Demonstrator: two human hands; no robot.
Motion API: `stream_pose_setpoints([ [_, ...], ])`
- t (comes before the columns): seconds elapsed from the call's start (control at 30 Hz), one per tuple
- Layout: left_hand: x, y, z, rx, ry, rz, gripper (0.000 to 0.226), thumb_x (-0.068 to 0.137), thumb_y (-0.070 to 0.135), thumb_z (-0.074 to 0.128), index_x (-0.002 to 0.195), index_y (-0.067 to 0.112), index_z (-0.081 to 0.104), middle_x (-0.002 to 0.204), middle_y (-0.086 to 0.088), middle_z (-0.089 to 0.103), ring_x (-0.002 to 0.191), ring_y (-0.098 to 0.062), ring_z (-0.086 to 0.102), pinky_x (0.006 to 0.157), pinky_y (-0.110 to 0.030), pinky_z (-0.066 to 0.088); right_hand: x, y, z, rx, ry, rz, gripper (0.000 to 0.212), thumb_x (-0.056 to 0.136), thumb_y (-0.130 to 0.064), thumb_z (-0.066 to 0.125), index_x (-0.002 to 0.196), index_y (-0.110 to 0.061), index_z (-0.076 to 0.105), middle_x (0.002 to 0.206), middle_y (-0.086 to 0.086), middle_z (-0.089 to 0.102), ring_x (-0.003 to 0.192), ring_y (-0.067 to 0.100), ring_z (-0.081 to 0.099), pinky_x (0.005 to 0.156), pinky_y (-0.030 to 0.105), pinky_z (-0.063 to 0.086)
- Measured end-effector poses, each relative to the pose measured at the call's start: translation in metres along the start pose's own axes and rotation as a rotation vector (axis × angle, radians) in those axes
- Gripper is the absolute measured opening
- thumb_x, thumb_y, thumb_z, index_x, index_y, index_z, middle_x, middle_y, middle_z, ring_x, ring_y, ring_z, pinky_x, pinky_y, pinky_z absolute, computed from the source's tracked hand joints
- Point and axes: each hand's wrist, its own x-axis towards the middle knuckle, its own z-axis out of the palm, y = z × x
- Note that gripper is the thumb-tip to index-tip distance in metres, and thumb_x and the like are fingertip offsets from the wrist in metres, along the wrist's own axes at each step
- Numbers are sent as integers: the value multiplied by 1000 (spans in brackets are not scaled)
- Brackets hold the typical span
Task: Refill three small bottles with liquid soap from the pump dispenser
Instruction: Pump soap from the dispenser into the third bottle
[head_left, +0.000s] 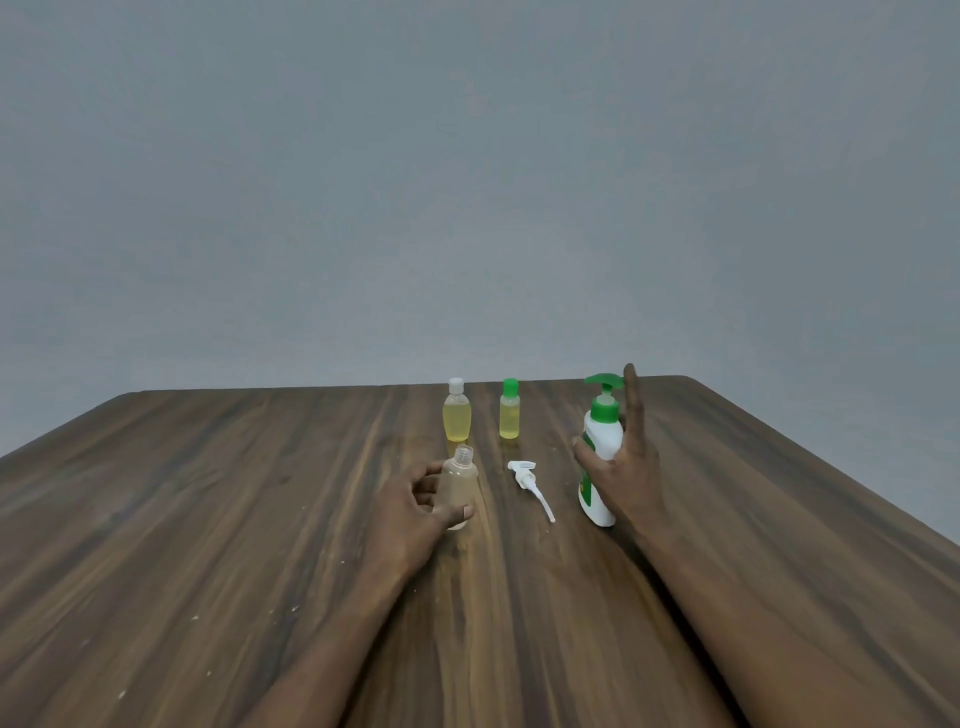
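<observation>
Toward far edge of worktop (208, 519), right of centre: pump dispenser (600, 467) clasped by right hand (623, 467), index finger raised beside pump head, presumably readied for pressing. Uncapped small bottle (458, 486) gripped upright by left hand (415, 501), mouth kept open for filling. Two capped bottles (457, 413), yellow-filled, parked nearer far edge, judged done. Removed white sprayer (530, 486) laid between hands.

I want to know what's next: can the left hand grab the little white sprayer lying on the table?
Probably not right away: the left hand is holding the open bottle. The white sprayer lies nearby, with nothing between.
</observation>
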Motion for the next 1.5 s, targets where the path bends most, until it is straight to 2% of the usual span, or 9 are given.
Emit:
stream_pose_setpoints([
  [0.13, 0, 3, -2, -14, 55, 5, 55, 68, 7, 90, 113, 26, 65, 98, 7, 73, 84, -3, 70, 66, -11, 52, -8, -10, 7, -23, -15, -26, 106, 85, -13, 71, 149, -68, 7, 109, -36, 61, 66, 33, 64, 62, 40, 55],
  [0.23, 5, 7, -2, -40, 89, 6, 46, 69, 6, 89, 105, 23, 68, 98, 5, 74, 83, -2, 70, 66, -13, 54, -11, -15, 7, -9, -13, -43, 106, 84, -11, 72, 148, -69, 10, 111, -44, 56, 68, 31, 65, 60, 30, 52],
  [0.37, 11, 21, 5, -31, 31, 55, 40, 76, 10, 84, 110, 27, 70, 99, 12, 73, 92, -2, 69, 73, -14, 55, -14, -15, 7, 24, -37, -83, 105, 83, -16, 81, 150, -64, 16, 125, -42, 54, 96, -1, 65, 72, 7, 48],
  [0.43, 15, 31, 8, -61, 10, 91, 38, 76, 14, 82, 108, 31, 72, 94, 14, 75, 90, 2, 69, 70, -10, 52, -14, -11, 10, 46, -56, -77, 104, 83, -13, 79, 151, -62, 17, 137, -28, 55, 103, -5, 63, 81, 12, 47],
  [0.6, 15, 28, 19, -104, -37, 135, 42, 82, 14, 80, 115, 38, 68, 101, 24, 74, 97, 8, 67, 78, -11, 53, -14, -3, 18, 43, -73, -98, 95, 81, -18, 67, 155, -55, 20, 116, -10, 61, 77, -18, 51, 74, 3, 41],
  [1.0, 16, 2, 9, -27, -6, 104, 61, 73, 8, 86, 128, 24, 64, 115, 6, 69, 106, -10, 65, 92, -30, 55, -15, -19, 28, 109, -78, -56, 89, 91, -11, 69, 156, -48, 20, 140, -7, 59, 104, 14, 66, 85, 27, 52],
  [1.13, 17, 2, 7, -70, 22, 127, 52, 74, 9, 86, 121, 21, 68, 111, 6, 73, 105, -13, 68, 89, -28, 56, -19, -21, 35, 175, -93, -51, 86, 92, -11, 71, 157, -40, 24, 114, -27, 66, 79, -9, 68, 65, 3, 48],
  [1.33, 12, 15, 8, -94, 26, 165, 47, 82, 9, 80, 124, 27, 68, 114, 16, 71, 104, 7, 64, 78, -6, 49, -16, -24, 24, 122, -117, -86, 99, 84, -2, 70, 151, -58, 22, 144, -2, 55, 121, 26, 60, 103, 48, 50],
  [1.5, 7, 27, 16, -165, -4, 182, 45, 84, 8, 77, 124, 27, 67, 116, 14, 72, 109, 3, 65, 89, -18, 54, -18, -27, 19, 82, -172, -147, 101, 82, -8, 69, 155, -55, 18, 143, -2, 57, 109, 22, 61, 101, 36, 49],
])
